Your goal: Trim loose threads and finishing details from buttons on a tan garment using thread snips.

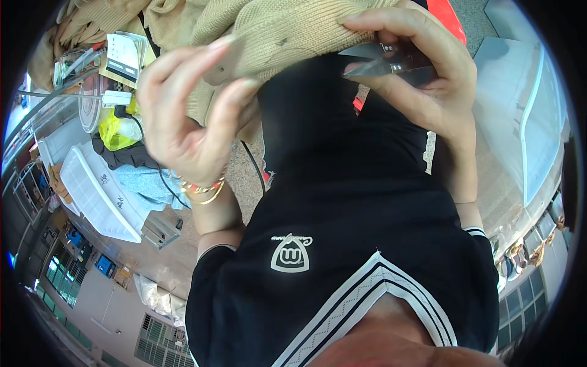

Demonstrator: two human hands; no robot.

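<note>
Sandy beige in knitted ribs on the knitwear [293, 37], with small dark marks. Silvery grey on the snips [376, 66]. Solid black across the shirt [342, 183], with white bands and thin black stripes along the V-neck, plus white and grey on the badge [290, 252]. Red and gold on the bracelets [206, 189]. Bright yellow on the plastic bag [112, 133], light blue on the cloth [143, 183], white with dark scribbles on the crate [101, 191].

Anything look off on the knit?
Yes: a small dark mark on the beige knit, in the picture between the left hand and the metal snips in the right hand. It interrupts the plain beige; stain, snag or stray thread, can't tell.
</note>
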